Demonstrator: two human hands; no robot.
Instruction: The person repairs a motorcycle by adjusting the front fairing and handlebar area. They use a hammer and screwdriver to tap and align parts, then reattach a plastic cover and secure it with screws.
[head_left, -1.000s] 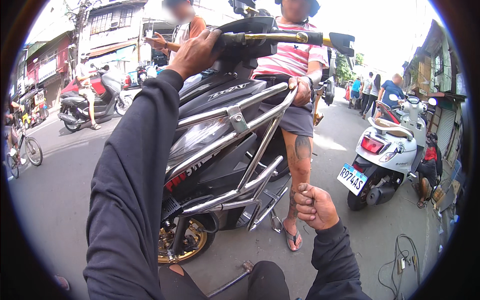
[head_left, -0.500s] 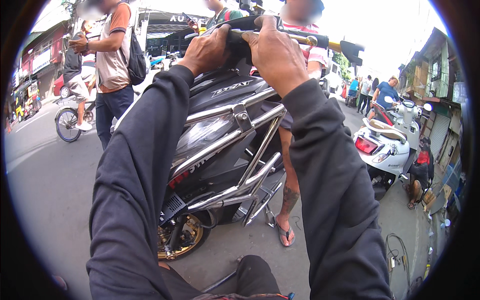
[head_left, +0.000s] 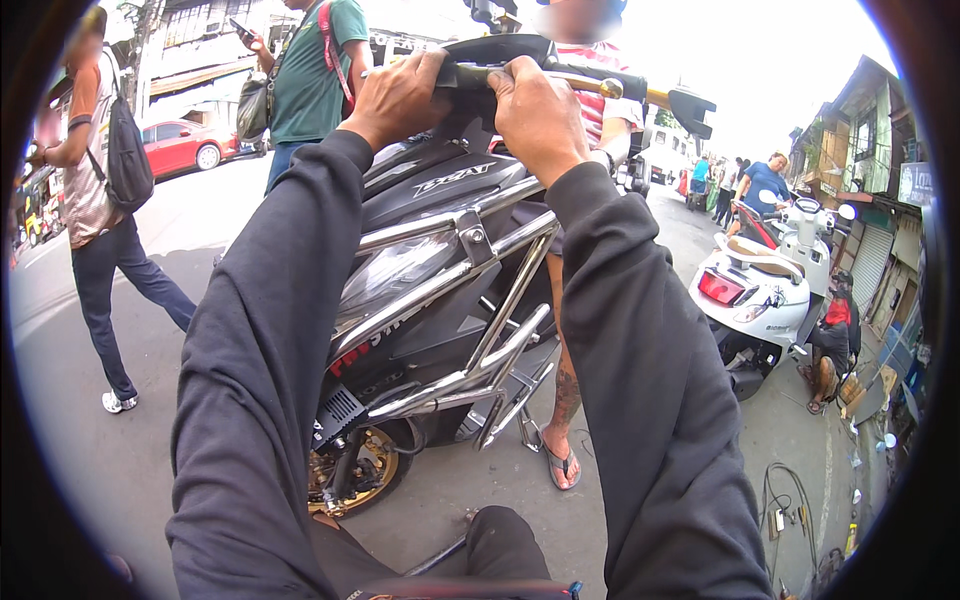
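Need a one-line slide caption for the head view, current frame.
Both hands, left hand and right hand, grip the handlebar of a black motorcycle on a busy street.

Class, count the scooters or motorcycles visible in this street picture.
2: a black motorcycle in the centre, both hands on its handlebar, and a white scooter parked at right. Others may be hidden behind people.

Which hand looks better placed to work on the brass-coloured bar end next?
Probably the right hand. It grips the handlebar right beside the brass-coloured bar end. The left hand holds the same bar farther from that end, with the right hand between them.
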